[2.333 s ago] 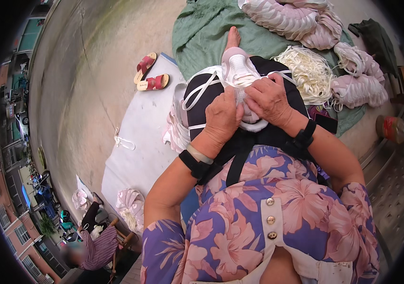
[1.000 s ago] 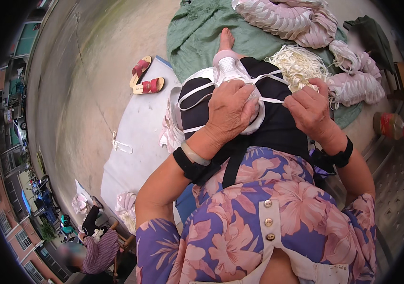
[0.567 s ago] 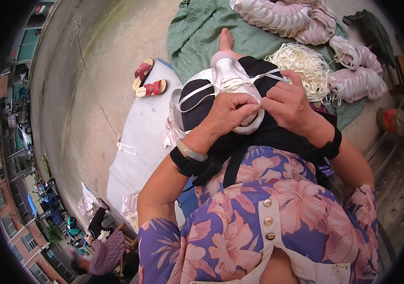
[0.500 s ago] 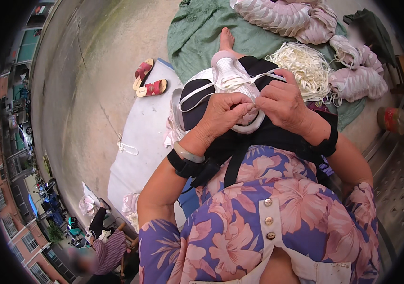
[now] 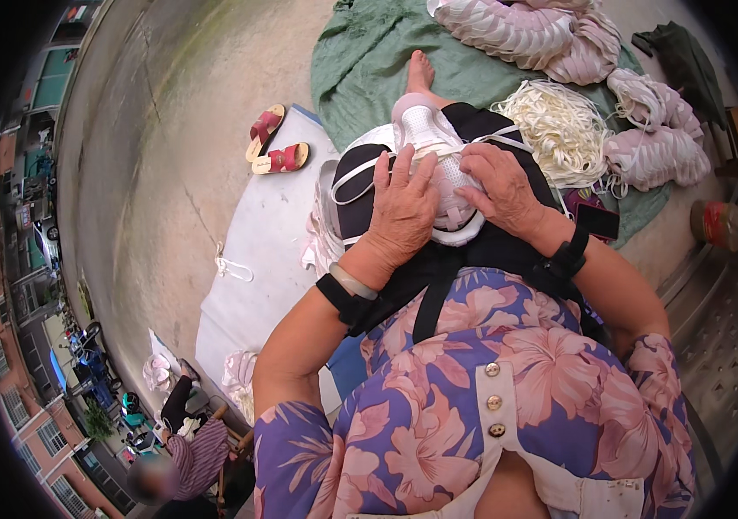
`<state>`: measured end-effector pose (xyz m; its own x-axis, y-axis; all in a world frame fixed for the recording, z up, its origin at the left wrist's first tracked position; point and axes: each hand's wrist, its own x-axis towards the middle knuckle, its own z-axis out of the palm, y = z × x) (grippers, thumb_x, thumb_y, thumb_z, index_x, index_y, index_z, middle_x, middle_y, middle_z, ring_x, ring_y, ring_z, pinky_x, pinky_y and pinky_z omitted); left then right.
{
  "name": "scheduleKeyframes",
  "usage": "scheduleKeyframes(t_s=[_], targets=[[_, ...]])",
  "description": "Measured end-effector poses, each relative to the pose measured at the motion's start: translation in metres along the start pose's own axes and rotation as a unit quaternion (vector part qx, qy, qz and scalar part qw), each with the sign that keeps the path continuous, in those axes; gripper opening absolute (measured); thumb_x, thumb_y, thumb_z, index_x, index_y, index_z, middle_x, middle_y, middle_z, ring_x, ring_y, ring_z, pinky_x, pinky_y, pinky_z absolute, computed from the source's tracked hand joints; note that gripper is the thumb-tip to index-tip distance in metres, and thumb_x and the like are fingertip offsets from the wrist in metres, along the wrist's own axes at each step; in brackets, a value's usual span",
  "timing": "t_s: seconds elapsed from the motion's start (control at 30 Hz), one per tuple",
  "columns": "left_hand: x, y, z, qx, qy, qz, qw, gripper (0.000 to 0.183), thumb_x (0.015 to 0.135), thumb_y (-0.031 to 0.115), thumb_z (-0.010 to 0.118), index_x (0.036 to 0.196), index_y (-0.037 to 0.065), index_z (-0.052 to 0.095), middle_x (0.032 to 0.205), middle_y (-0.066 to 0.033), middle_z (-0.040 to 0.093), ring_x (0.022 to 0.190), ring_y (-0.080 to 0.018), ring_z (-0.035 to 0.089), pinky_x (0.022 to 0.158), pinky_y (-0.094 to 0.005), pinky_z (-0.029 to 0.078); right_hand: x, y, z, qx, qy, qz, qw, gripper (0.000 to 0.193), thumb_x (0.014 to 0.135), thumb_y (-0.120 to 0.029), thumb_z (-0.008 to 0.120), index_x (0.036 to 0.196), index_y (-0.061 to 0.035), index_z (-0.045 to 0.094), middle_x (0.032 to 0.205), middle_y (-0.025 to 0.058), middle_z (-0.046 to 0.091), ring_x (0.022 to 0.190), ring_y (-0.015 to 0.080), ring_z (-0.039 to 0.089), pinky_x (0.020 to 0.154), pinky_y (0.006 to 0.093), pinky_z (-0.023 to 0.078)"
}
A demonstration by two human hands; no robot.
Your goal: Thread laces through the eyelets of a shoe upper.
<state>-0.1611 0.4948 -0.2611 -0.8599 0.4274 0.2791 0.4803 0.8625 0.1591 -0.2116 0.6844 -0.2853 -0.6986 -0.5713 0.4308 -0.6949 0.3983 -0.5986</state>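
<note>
A white and pink sneaker (image 5: pixel 449 186) rests on my lap over black cloth, its tongue pointing away from me. White shoelace (image 5: pixel 357 183) runs across it, with a loop out to the left and another length to the right. My left hand (image 5: pixel 402 208) lies over the shoe's left side, fingers spread and touching the lacing area. On the opposite side, my right hand (image 5: pixel 506 192) rests with bent fingers on the shoe's edge, thumb apart. Neither hand visibly grips the lace. The fingers cover part of the lacing.
A heap of cream laces (image 5: pixel 551 130) lies right of my knee on a green cloth (image 5: pixel 360 52). Bundled shoe uppers (image 5: pixel 659 156) sit beyond it. A phone (image 5: pixel 598 221), a bottle (image 5: pixel 722 225) and red sandals (image 5: pixel 282 158) are nearby. Another person (image 5: pixel 200 458) sits at lower left.
Both hands have gone from pinching close together over the shoe to lying apart on its two sides, fingers loosened. The lace at the right is no longer held up by my right hand.
</note>
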Motion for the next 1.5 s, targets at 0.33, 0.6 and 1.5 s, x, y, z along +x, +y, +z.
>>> scheduleKeyframes(t_s=[0.33,0.6,1.5], targets=[[-0.004,0.005,0.020,0.039,0.004,-0.109,0.993,0.013,0.069,0.011,0.054,0.075,0.000,0.057,0.122,-0.0187,0.047,0.116,-0.0380,0.039,0.096,-0.0534,0.026,0.002,0.002,0.009,0.016,-0.007,0.040,0.999,0.035,0.069,-0.011,0.066,0.100,-0.0087,0.051,0.102,0.0109,0.051,0.096,0.0294,0.052,0.080,0.0381,0.042],[-0.010,-0.002,0.027,-0.152,0.050,-0.166,0.973,0.009,0.071,0.008,0.056,0.078,0.006,0.060,0.123,-0.0180,0.046,0.117,-0.0410,0.037,0.097,-0.0527,0.023,0.000,0.002,0.011,0.062,0.007,0.070,0.996,0.034,0.068,-0.008,0.065,0.101,-0.0072,0.053,0.101,0.0130,0.051,0.097,0.0321,0.052,0.083,0.0394,0.043],[0.001,-0.001,0.029,-0.110,0.018,-0.178,0.978,0.014,0.068,0.006,0.060,0.081,0.004,0.062,0.126,-0.0175,0.048,0.113,-0.0328,0.045,0.092,-0.0432,0.033,0.008,-0.001,0.018,-0.030,0.017,0.057,0.998,0.020,0.067,-0.007,0.060,0.086,-0.0125,0.059,0.085,0.0034,0.050,0.085,0.0213,0.053,0.071,0.0348,0.037]])
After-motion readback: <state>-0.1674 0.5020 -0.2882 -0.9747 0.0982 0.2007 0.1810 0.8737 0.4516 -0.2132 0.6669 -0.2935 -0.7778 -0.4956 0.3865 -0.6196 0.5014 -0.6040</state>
